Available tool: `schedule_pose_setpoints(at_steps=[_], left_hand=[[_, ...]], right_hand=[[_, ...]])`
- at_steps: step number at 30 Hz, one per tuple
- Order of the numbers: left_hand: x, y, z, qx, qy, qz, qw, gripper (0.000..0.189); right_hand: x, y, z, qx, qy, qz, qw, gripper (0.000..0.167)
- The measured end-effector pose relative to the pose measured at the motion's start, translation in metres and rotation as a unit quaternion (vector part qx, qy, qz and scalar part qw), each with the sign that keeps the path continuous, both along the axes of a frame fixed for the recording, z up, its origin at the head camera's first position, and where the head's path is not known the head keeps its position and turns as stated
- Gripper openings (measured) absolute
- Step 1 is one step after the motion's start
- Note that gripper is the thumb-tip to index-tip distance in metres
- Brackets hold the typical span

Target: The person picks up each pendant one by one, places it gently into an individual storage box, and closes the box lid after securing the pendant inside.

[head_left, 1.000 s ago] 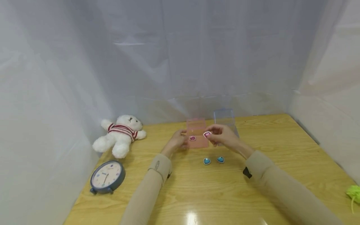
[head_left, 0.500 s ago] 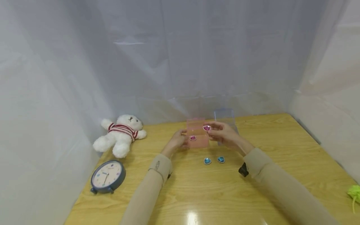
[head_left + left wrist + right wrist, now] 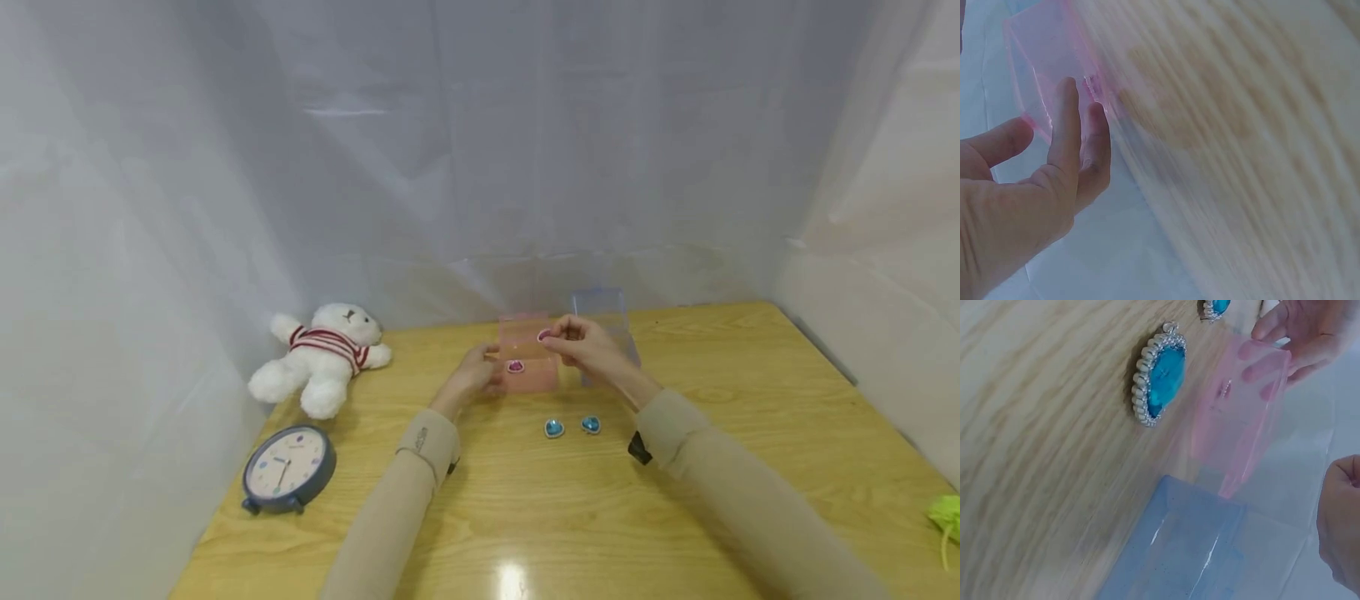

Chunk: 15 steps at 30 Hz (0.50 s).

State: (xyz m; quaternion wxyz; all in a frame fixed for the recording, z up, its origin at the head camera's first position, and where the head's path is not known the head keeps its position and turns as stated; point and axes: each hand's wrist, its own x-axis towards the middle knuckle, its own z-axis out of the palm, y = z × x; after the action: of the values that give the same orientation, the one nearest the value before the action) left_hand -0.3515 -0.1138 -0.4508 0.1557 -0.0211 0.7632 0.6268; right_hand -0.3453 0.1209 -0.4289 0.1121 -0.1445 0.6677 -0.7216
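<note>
My right hand pinches a pink gem pendant with a pale beaded rim, over the back of the open, see-through pink box. Another pink gem pendant shows in the front part of that box. Beside the box's left side is my left hand, its fingers extended; in the left wrist view the fingertips overlap the box wall. Two blue gem pendants lie on the table in front. The right wrist view cuts off most of my right hand, hiding its pendant.
A see-through blue box stands open right of the pink one, partly behind my right hand. To the left are a white teddy bear in a striped top and a round clock. Something bright green sits at the right edge.
My right hand has carried the pink pendant away from me and slightly left, and the pendant has turned so less of its gem shows. My left hand stays at the pink box.
</note>
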Motion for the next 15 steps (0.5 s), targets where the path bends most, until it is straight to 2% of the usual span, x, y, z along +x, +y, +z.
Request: schedule_pose_setpoints(at_steps=[3, 5, 7, 11, 15], left_hand=[[0.001, 0.000, 0.000, 0.002, 0.001, -0.001, 1.0000, 0.053], [0.001, 0.000, 0.000, 0.002, 0.001, -0.003, 1.0000, 0.054], [0.000, -0.001, 0.000, 0.002, 0.000, -0.005, 1.0000, 0.054], [0.000, -0.001, 0.000, -0.002, -0.003, -0.005, 1.0000, 0.054], [0.001, 0.001, 0.000, -0.010, 0.000, -0.001, 1.0000, 0.054]], right_hand=[[-0.003, -0.001, 0.000, 0.016, 0.011, -0.006, 0.9998, 0.011], [-0.005, -0.001, 0.001, 0.041, 0.021, -0.001, 0.9989, 0.006], [-0.007, -0.001, 0.002, 0.073, 0.037, 0.012, 0.9966, 0.011], [-0.012, -0.001, 0.003, 0.133, 0.059, 0.032, 0.9888, 0.024], [-0.020, -0.004, 0.002, 0.190, 0.062, 0.036, 0.9791, 0.025]])
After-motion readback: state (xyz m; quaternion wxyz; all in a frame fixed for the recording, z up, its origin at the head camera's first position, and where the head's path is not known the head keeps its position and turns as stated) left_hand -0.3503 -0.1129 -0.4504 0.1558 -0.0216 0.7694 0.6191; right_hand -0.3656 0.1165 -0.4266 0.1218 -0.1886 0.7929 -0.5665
